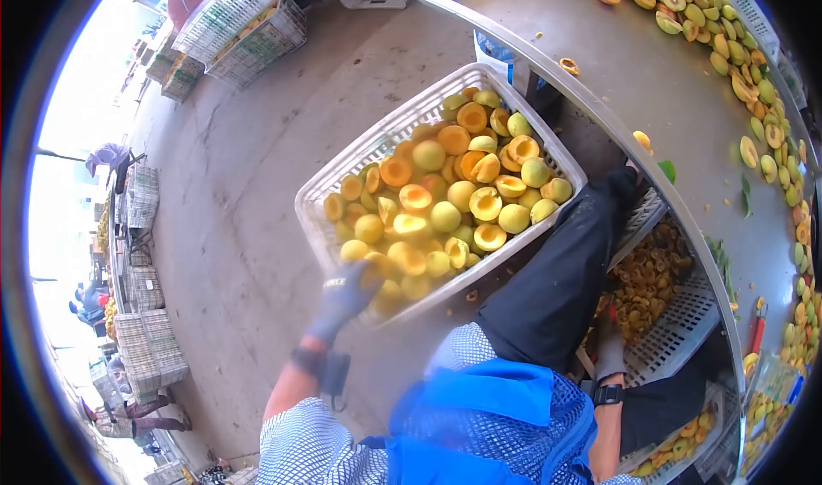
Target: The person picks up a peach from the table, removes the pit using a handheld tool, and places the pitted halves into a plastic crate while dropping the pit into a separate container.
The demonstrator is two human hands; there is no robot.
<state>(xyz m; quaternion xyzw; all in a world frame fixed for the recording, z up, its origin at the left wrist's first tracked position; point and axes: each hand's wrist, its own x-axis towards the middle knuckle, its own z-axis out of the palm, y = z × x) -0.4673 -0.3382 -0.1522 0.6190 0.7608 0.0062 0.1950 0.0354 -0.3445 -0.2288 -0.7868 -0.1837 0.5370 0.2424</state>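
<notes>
halved fruit (485, 203) fills much of the white crate (377, 145), just beyond my lap and to the left. at its near left corner i have my gloved left hand (349, 290) over the fruit, too blurred for me to tell whether the fingers are spread or pinching any. low on the right, my gloved right hand (609, 354) is beside the slotted crate (689, 318) of darker pieces (659, 271); i can't make out its grip. in the white crate many cut faces show hollows, so i judge those pitted; others lie rounded side up, and i can't be sure of them. farther right, a long bank of fruit (766, 100) curves along the metal table (668, 74), some of it visibly cut, near a red-handled tool (759, 331). far left, i see stacked crates (150, 352) and a person (141, 425).
</notes>
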